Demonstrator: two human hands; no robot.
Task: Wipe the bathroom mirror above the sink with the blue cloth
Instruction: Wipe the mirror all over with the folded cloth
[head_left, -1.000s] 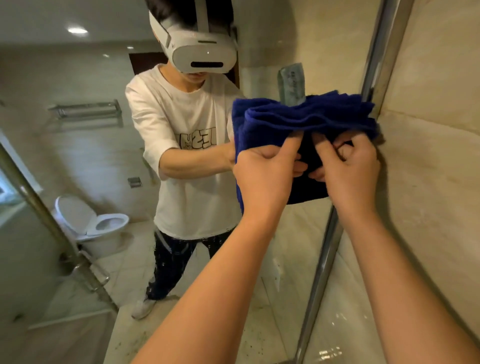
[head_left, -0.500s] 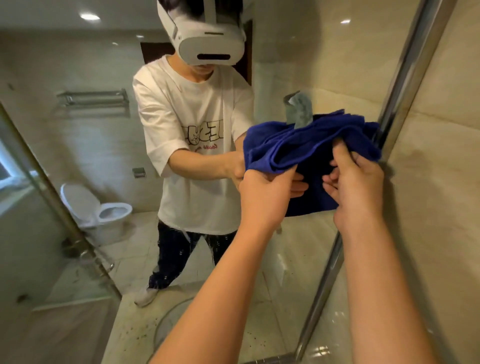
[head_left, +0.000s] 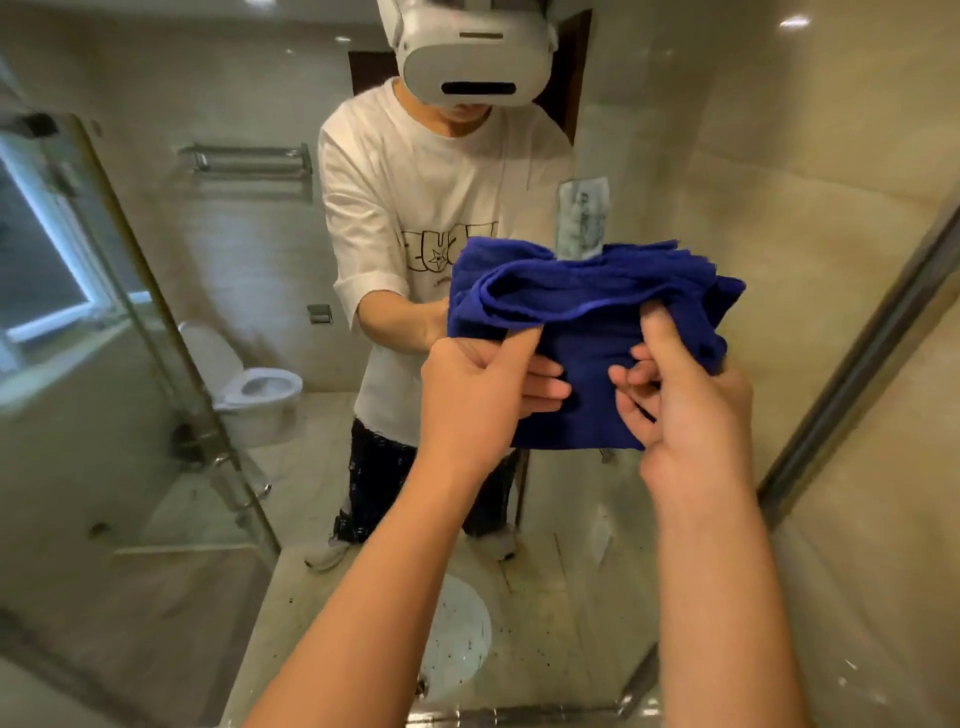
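Note:
A folded blue cloth (head_left: 587, 306) is held up in front of the mirror (head_left: 218, 322), near the mirror's right side. My left hand (head_left: 472, 400) pinches the cloth's lower left fold, thumb on top. My right hand (head_left: 685, 410) grips its right part, thumb pressed into the fabric. The cloth's lower half hangs flat between both hands. The mirror shows a person in a white T-shirt with a white headset, holding the same cloth. Whether the cloth touches the glass I cannot tell.
The mirror's metal frame edge (head_left: 852, 364) runs diagonally on the right, with beige tiled wall (head_left: 893, 519) beyond it. A small label (head_left: 583, 215) sticks on the glass just above the cloth. Reflected: a toilet (head_left: 260, 395), a glass shower door (head_left: 156, 364), a towel rack (head_left: 249, 158), the round sink (head_left: 457, 634).
Both hands and the cloth have shifted down and left, away from the mirror's right frame edge. The view has tilted down, so the sink's reflection shows now. Both hands keep hold of the cloth.

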